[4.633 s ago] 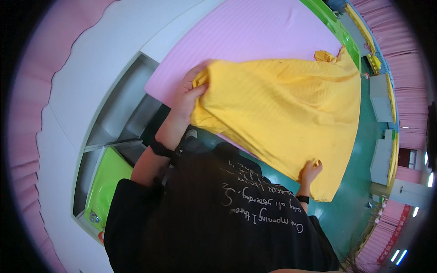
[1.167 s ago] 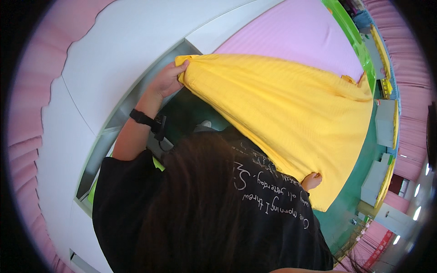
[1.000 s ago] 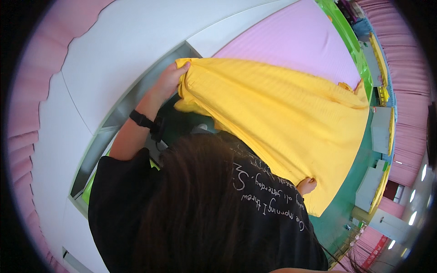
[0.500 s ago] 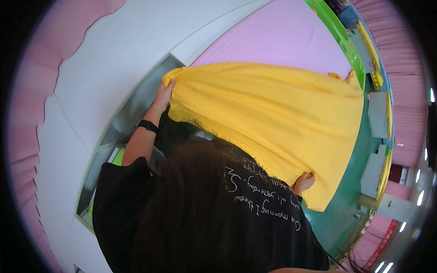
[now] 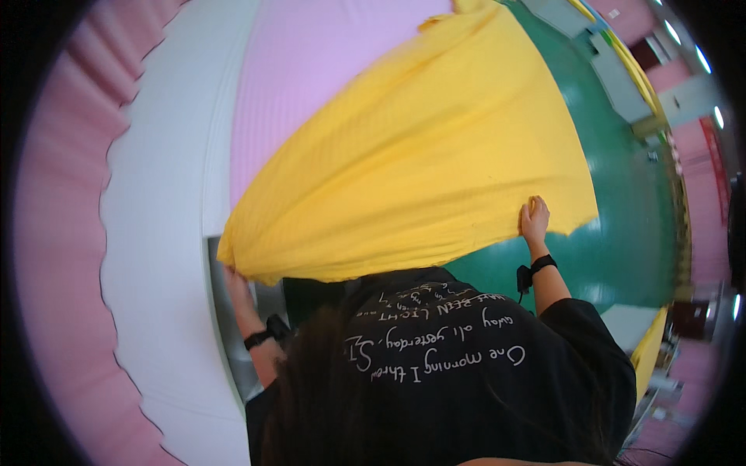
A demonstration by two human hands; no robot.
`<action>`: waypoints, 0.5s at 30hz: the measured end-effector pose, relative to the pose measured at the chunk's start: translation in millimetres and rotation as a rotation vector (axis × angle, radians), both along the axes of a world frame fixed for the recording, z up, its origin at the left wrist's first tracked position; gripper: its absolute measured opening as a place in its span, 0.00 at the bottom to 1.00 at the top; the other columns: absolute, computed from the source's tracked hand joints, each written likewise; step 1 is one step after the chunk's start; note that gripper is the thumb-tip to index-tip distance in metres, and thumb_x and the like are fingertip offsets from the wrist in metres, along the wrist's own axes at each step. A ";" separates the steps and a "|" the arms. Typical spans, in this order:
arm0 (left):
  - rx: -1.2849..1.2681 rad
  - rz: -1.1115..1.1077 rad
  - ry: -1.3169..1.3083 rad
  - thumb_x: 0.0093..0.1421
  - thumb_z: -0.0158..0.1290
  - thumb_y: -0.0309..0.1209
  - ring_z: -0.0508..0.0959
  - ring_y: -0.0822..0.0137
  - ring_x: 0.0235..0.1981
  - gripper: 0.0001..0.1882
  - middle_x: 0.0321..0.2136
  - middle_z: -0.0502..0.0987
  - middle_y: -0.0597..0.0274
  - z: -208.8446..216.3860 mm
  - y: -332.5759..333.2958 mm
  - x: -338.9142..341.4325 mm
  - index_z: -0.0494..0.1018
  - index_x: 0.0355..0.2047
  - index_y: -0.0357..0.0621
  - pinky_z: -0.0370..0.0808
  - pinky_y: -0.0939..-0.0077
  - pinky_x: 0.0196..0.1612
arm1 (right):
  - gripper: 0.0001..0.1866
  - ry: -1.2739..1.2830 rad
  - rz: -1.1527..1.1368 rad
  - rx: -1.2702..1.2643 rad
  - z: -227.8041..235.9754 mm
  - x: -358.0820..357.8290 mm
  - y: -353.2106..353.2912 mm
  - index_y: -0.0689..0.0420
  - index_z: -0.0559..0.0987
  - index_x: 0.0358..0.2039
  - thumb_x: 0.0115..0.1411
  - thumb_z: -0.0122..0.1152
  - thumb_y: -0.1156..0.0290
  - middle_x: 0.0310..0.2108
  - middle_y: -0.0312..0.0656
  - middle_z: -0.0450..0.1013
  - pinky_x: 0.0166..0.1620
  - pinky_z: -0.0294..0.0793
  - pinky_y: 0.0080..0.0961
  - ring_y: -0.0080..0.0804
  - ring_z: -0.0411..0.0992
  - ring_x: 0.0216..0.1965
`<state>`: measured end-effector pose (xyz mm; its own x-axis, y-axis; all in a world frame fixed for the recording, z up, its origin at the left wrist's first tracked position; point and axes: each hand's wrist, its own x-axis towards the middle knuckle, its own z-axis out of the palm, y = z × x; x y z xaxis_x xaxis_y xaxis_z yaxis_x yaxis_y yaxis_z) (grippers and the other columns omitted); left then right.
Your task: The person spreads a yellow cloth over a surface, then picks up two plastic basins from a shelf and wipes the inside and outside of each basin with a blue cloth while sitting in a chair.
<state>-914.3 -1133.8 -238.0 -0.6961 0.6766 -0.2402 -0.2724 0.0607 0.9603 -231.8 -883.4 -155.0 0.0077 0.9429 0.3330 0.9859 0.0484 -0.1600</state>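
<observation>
Counts, big to small: one green floor [image 5: 622,179] to your right, one long white surface [image 5: 167,210] to your left with a grey recess [image 5: 225,318] in its near edge. One yellow cloth [image 5: 412,163], spread wide across the middle in front of you, over part of one pink ribbed sheet [image 5: 299,78]; the sheet shows at upper left. Cloth has a small bunched spot near the top, creases fanning out from its lower-left corner, near edge running just ahead of your one black shirt [image 5: 466,373]. Two forearms, two hands, two black wrist straps, a small black block at each.

Pose: your arms are wide apart. Left forearm runs forward along the recess, left hand [image 5: 235,275] at the cloth's lower-left corner. Right forearm angles forward and slightly inward, right hand [image 5: 535,217] over the near edge, close to the right corner, back of hand up.

Grip: left is touching cloth, but it covers your fingers; can't tell if they're closed. Right fingers are bent, close together on top of the cloth; can't tell whether they pinch it.
</observation>
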 end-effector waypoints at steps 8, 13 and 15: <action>-0.196 0.138 0.125 0.62 0.45 0.43 0.72 0.64 0.40 0.24 0.42 0.71 0.56 65.8 40.1 7.8 0.61 0.50 0.37 0.67 0.72 0.43 | 0.34 0.390 -0.675 0.063 -46.3 57.1 -46.4 0.62 0.57 0.57 0.58 0.50 0.51 0.55 0.54 0.57 0.58 0.53 0.41 0.50 0.54 0.57; -0.449 -0.049 0.321 0.61 0.44 0.47 0.72 0.59 0.44 0.29 0.45 0.71 0.50 57.8 50.1 44.1 0.62 0.51 0.32 0.69 0.72 0.46 | 0.36 2.037 -0.662 -0.006 -33.2 69.9 -41.4 0.56 0.55 0.58 0.59 0.42 0.41 0.53 0.49 0.60 0.49 0.67 0.45 0.46 0.63 0.50; -0.464 -0.129 0.343 0.61 0.45 0.48 0.72 0.58 0.44 0.30 0.45 0.71 0.48 77.4 60.2 37.2 0.62 0.51 0.32 0.70 0.71 0.45 | 0.32 2.138 -0.594 0.062 -44.3 77.2 -40.5 0.55 0.59 0.54 0.60 0.42 0.43 0.51 0.45 0.62 0.47 0.67 0.41 0.41 0.65 0.47</action>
<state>-877.1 -1073.7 -160.6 -0.7055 0.6386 -0.3074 0.0862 0.5078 0.8572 -154.6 -923.8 -199.2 0.4888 0.6870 -0.5377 -0.7028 -0.0550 -0.7092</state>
